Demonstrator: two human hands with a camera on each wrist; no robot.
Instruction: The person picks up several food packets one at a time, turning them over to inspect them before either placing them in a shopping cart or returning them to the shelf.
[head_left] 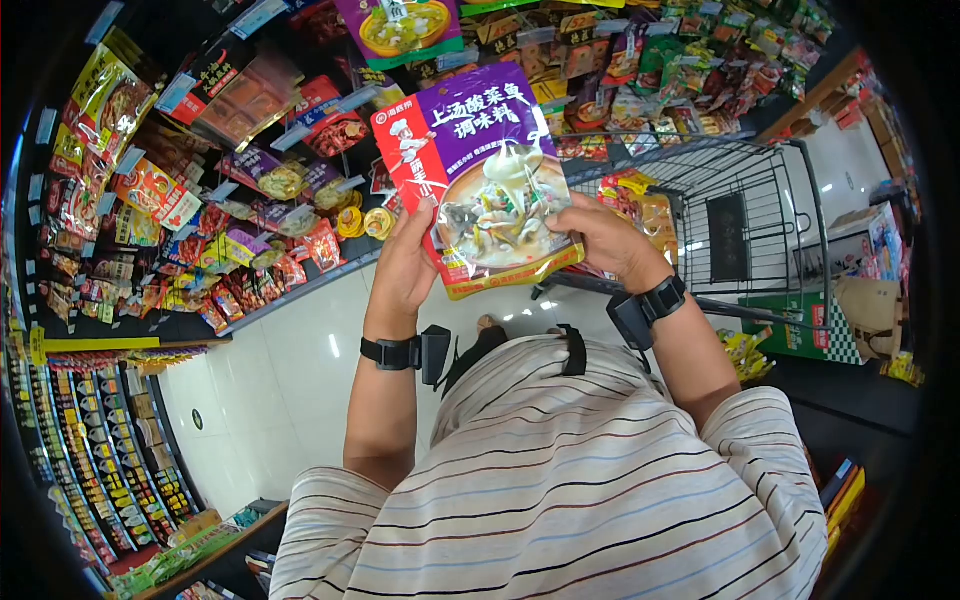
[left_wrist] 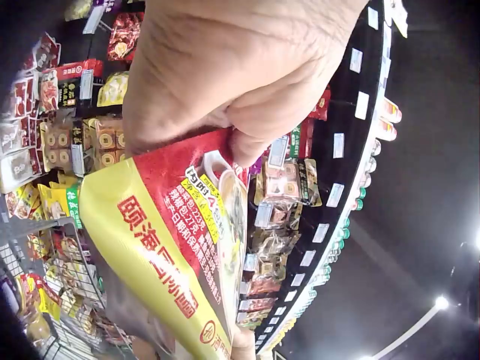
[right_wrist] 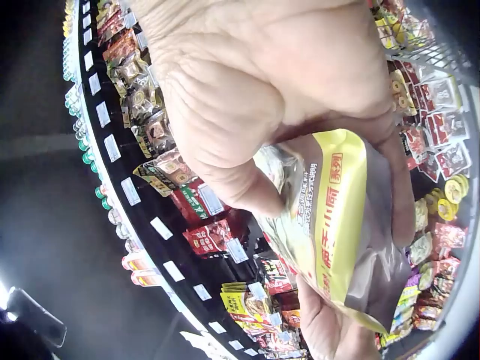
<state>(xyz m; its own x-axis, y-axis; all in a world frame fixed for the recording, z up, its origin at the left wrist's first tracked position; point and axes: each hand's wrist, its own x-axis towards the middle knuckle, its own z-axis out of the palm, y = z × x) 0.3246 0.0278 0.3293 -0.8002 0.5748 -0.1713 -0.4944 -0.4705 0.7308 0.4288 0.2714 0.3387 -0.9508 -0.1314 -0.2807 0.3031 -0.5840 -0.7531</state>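
Between both hands, a purple and red seasoning packet (head_left: 490, 180) is held up in front of the chest, its printed front with a bowl of fish soup turned toward the head camera. The left hand (head_left: 405, 260) grips its left lower edge, thumb along the front and fingers behind. On the opposite edge, the right hand (head_left: 610, 240) pinches the packet with its thumb (right_wrist: 259, 191) on the front and fingers round the back. The packet's yellow bottom seal (left_wrist: 142, 240) faces the left wrist camera.
Shelves of hanging seasoning packets (head_left: 270, 180) curve round the left and front. A wire shopping cart (head_left: 740, 230) stands to the right, with a yellow packet (head_left: 655, 220) in it. Pale tiled floor (head_left: 270, 380) lies below, and a lower shelf (head_left: 100, 440) of small goods stands behind left.
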